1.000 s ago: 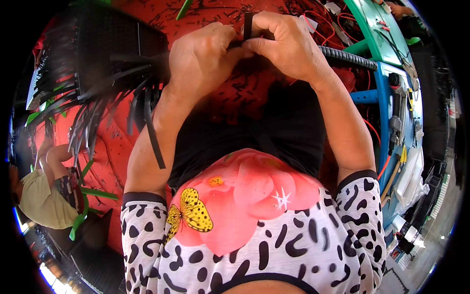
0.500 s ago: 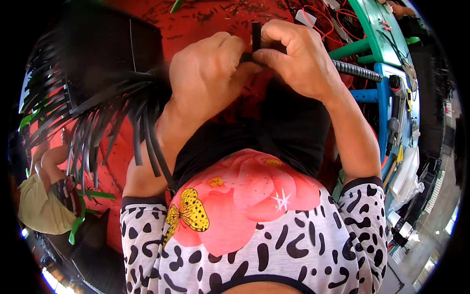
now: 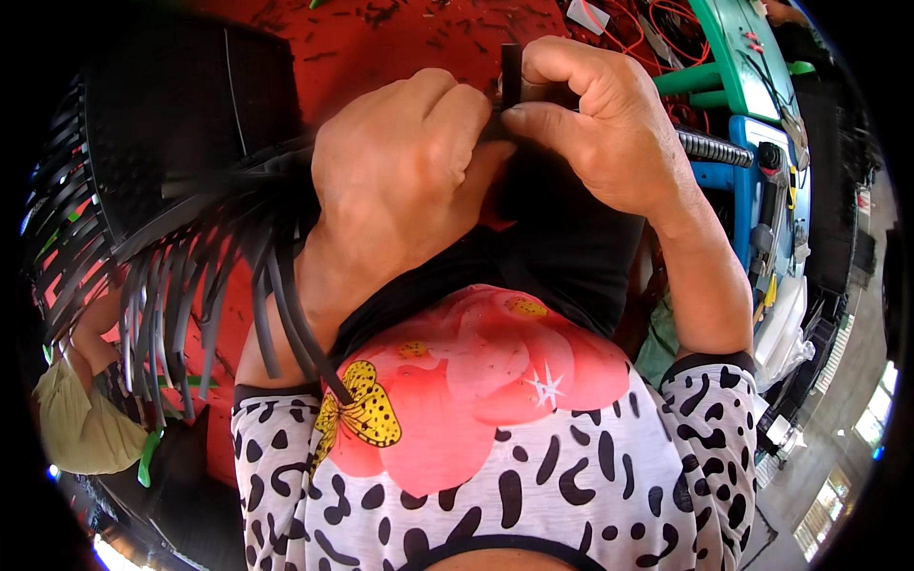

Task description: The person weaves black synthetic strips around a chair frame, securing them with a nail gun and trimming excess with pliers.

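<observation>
A dark boxy piece [image 3: 190, 105] with a flat black side fills the upper left. Many loose, flat black strips [image 3: 181, 305] fan out from it, some hanging over my left forearm. My left hand [image 3: 405, 157] is closed at the edge of this black work, its fingertips turned away and what they grip mostly hidden. Just to its right, my right hand [image 3: 600, 119] pinches a short black strip [image 3: 511, 74], which stands up between thumb and bent forefinger. The two hands nearly meet above my dark-clothed lap.
Dark scraps litter the red floor [image 3: 409, 33]. At right stand a green stool [image 3: 752, 67] and a blue stool [image 3: 738, 181] bearing tools. A black ribbed rod [image 3: 719, 147] extends behind my right wrist. Another person [image 3: 90, 409] sits at lower left.
My left hand has shifted slightly left and down, my right hand slightly right. The black piece and its hanging strips have swung a little left and downward. Both hands keep their grip.
</observation>
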Action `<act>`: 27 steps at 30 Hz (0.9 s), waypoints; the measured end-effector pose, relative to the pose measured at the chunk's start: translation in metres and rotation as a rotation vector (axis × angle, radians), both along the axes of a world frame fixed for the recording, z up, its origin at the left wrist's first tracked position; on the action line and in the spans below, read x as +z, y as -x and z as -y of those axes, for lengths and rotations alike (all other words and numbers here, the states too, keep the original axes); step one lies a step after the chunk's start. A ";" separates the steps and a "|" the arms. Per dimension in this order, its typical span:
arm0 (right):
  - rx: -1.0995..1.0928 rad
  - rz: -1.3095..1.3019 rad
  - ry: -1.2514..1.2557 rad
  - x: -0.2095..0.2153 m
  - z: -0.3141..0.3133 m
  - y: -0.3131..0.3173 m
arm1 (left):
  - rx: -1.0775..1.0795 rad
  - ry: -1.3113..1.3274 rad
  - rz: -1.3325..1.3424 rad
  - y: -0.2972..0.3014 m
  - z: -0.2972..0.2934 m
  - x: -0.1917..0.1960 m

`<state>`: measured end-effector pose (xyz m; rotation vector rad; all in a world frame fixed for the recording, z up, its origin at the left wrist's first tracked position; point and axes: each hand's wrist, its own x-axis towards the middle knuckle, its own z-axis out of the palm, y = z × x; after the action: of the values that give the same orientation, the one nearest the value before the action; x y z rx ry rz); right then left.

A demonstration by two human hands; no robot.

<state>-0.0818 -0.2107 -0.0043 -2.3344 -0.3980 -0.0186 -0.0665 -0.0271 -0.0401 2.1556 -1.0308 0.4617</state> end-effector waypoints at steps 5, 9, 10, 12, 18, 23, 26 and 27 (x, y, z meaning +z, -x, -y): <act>-0.036 -0.164 -0.057 0.003 0.001 0.001 | -0.001 0.011 0.010 0.001 0.001 -0.001; -0.010 -0.117 -0.031 0.005 0.002 -0.003 | 0.023 -0.012 0.026 0.000 0.004 0.002; -0.009 -0.145 -0.058 0.004 0.002 -0.004 | 0.024 -0.015 0.029 0.000 0.004 0.002; -0.012 -0.167 -0.086 0.004 0.001 -0.004 | 0.031 0.024 0.014 0.000 0.005 0.002; -0.050 -0.130 0.032 0.012 -0.005 -0.003 | 0.063 -0.044 -0.030 -0.001 0.003 0.001; -0.037 -0.041 0.000 -0.004 0.001 -0.009 | 0.033 -0.103 -0.183 -0.011 0.008 0.003; 0.085 0.134 0.053 -0.002 0.007 -0.016 | -0.035 -0.217 -0.311 -0.021 0.005 0.023; 0.074 0.168 0.059 -0.007 0.006 -0.021 | -0.058 -0.172 -0.432 -0.026 0.005 0.026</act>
<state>-0.0610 -0.2170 -0.0112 -2.3821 -0.5746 -0.1705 -0.0407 -0.0321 -0.0142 2.2316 -0.9072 -0.1249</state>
